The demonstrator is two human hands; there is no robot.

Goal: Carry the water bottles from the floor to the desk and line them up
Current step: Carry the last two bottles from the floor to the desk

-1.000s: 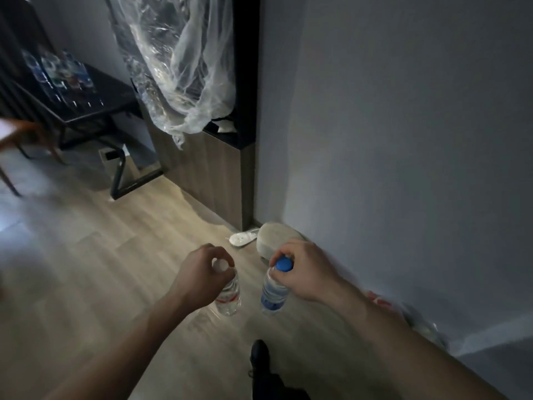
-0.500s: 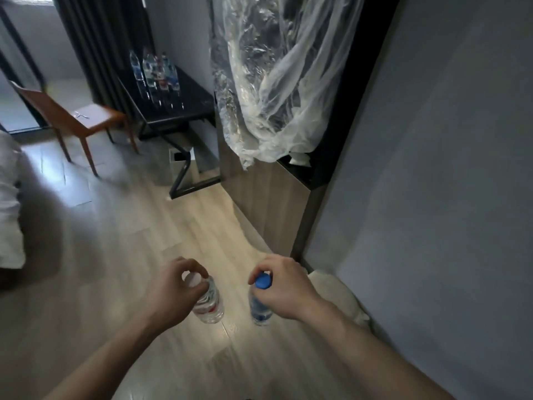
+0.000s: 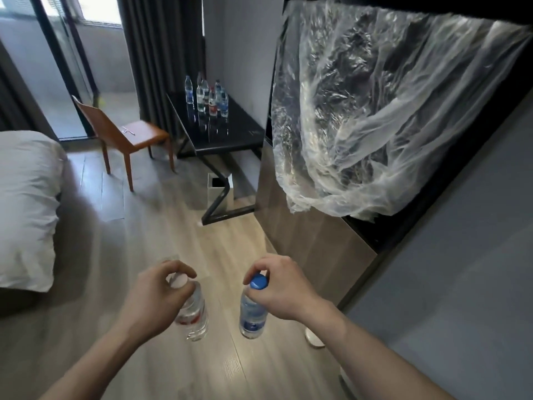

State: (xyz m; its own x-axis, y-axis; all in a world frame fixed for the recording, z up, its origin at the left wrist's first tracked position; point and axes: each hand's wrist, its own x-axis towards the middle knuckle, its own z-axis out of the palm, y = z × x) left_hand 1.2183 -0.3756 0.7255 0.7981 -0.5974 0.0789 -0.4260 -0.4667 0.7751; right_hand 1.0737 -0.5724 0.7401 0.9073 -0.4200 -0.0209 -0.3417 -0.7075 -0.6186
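Note:
My left hand (image 3: 155,298) grips the neck of a clear bottle with a white cap and a red label (image 3: 194,316), which hangs above the wooden floor. My right hand (image 3: 284,290) pinches the neck of a bottle with a blue cap and a blue label (image 3: 252,313), held beside the first. Far ahead stands a black desk (image 3: 230,137). Several water bottles (image 3: 209,96) stand in a group at its back.
An orange chair (image 3: 127,134) stands left of the desk. A bed with white bedding (image 3: 26,203) is at the left. On the right, a wooden cabinet (image 3: 314,243) carries crumpled clear plastic sheet (image 3: 375,125). A bin (image 3: 219,192) sits under the desk.
The view has lifted and turned toward the desk, which now looks nearer. Both hands keep hold of their bottles, carried forward along the floor.

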